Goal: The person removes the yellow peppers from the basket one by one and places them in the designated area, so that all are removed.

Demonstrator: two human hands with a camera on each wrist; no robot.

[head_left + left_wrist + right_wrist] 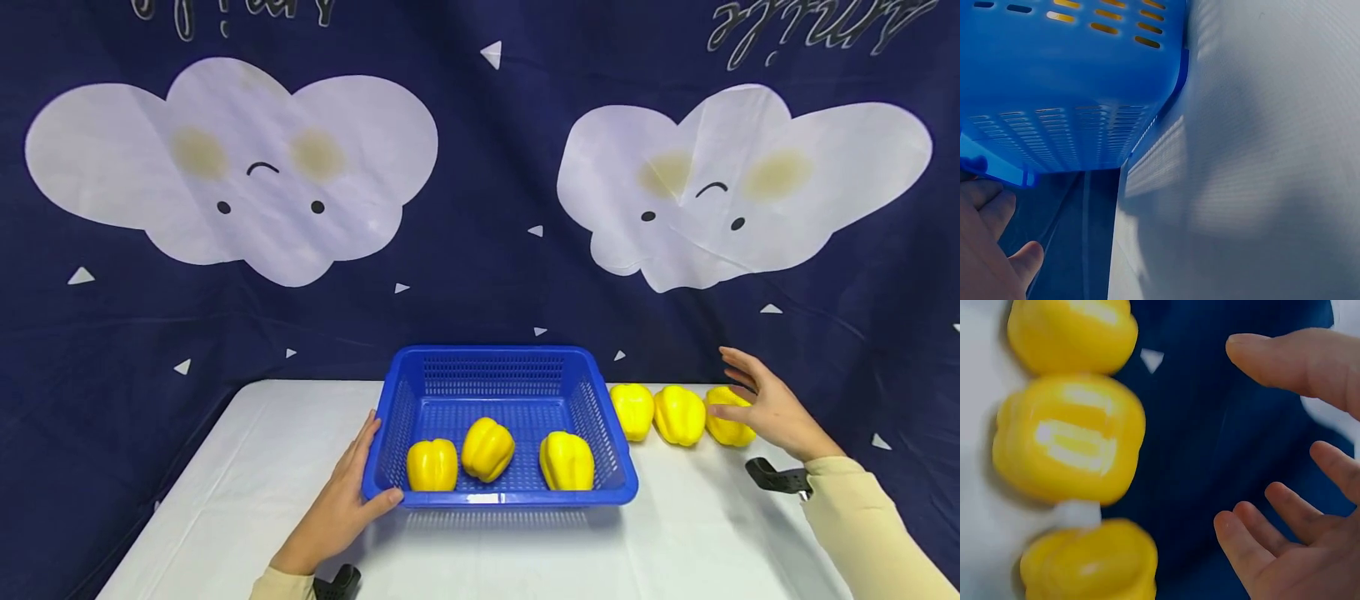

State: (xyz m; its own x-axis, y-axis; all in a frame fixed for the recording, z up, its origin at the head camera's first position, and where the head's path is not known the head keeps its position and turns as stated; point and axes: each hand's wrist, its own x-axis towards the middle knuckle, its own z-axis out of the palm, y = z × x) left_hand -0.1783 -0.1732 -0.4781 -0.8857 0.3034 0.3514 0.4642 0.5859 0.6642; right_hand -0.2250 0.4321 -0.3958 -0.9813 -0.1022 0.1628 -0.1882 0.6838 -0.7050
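Observation:
A blue plastic basket [498, 498] stands on the table with three yellow bell peppers inside: one pepper [432, 465] at left, another pepper [488, 450] in the middle and a third pepper [567, 461] at right. My left hand [337, 504] holds the basket's left front corner, thumb over the rim and fingers along the outer side. To the right, my right hand [776, 412] hovers with spread fingers near the outermost loose pepper [727, 417], partly covering it in the head view. In the right wrist view, a gap separates the hand [1297, 544] from the peppers.
Two more loose peppers, one [679, 416] beside the outermost and one [632, 412] against the basket's right side, form a row along the back edge. A white cloth covers the table [255, 467]. Behind hangs a dark blue curtain [487, 167] with cloud prints.

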